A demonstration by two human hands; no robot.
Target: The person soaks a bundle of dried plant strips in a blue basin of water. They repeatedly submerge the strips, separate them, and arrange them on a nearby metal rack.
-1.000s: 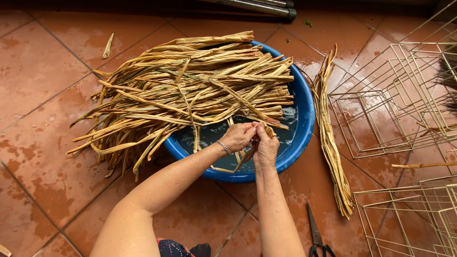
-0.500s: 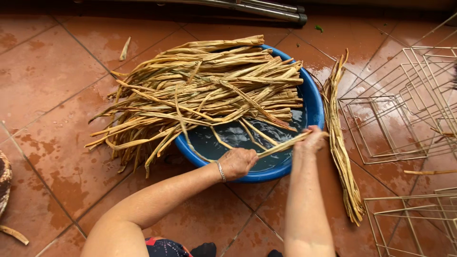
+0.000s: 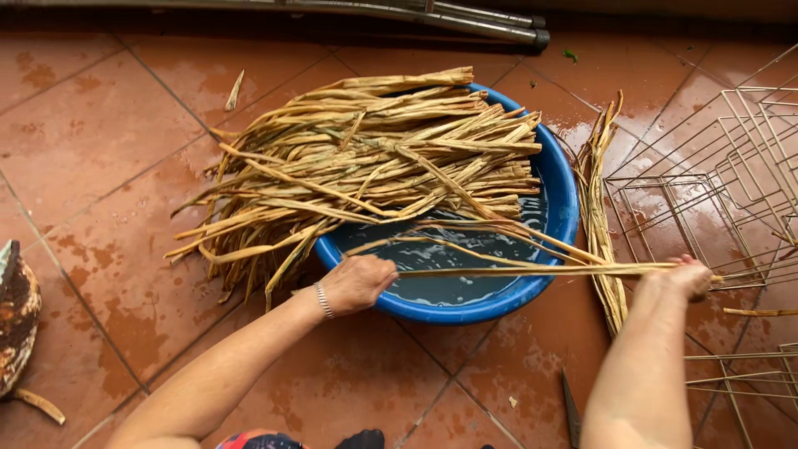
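A round blue basin [image 3: 559, 249] with water stands on the tiled floor, with a thick bundle of long dried plant strips [image 3: 366, 166] lying across its top and spilling to the left. My left hand [image 3: 357, 283] grips one end of a long thin strip [image 3: 532, 269] at the basin's near rim. My right hand [image 3: 688, 276] holds the same strip far to the right, past the basin, so the strip is stretched flat between both hands over the water.
A narrow pile of strips [image 3: 597, 208] lies on the wet floor right of the basin. Wire frames [image 3: 723, 166] fill the right side. Metal poles [image 3: 432, 17] run along the top. Scissors [image 3: 572, 409] lie near the bottom; a worn object [image 3: 17, 316] sits at the left edge.
Both hands were together at the basin's near rim; my right hand has since drawn away to the right, pulling one strip out long between the hands. The camera view shifted left.
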